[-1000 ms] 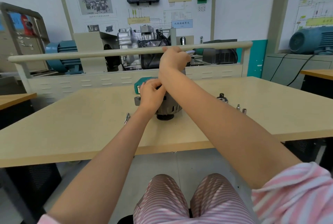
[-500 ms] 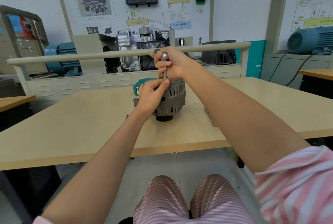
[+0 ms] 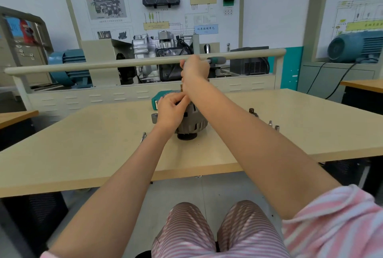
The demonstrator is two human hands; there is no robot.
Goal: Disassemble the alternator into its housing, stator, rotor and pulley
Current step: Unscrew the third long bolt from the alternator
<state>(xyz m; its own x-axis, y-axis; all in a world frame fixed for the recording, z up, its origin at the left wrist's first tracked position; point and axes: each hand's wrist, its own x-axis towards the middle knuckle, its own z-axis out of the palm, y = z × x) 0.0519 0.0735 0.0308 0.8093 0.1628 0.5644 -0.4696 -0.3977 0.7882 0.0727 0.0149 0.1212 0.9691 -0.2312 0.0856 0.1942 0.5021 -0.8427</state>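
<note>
Knees in striped pink fabric are showing at the bottom edge, and two bare forearms are reaching forward over the near edge of the desk (image 3: 87,154). Past mid-desk the alternator (image 3: 192,122) is standing on end, its long axis running vertical and its dark pulley (image 3: 186,136) pointing down against the desktop. The left hand (image 3: 171,110) is resting on the alternator's upper left side, its fingers (image 3: 176,100) curling over the ribbed grey housing and gripping it. Above it the right hand (image 3: 194,70) is closing its fingers round a tool (image 3: 216,60) whose green-and-grey handle is sticking out to the right, lying roughly level; the part going down toward the alternator is hiding behind the wrist. Left of the alternator a small metal piece (image 3: 143,137) is lying on the desk. To the right a dark socket (image 3: 252,111) and two small silver bits (image 3: 273,125) are standing well apart from it. Just behind the left hand a teal case (image 3: 160,97) is sitting, its contents hidden. Beyond the desk a rail (image 3: 103,66) is crossing in front of a training board (image 3: 153,4).
</note>
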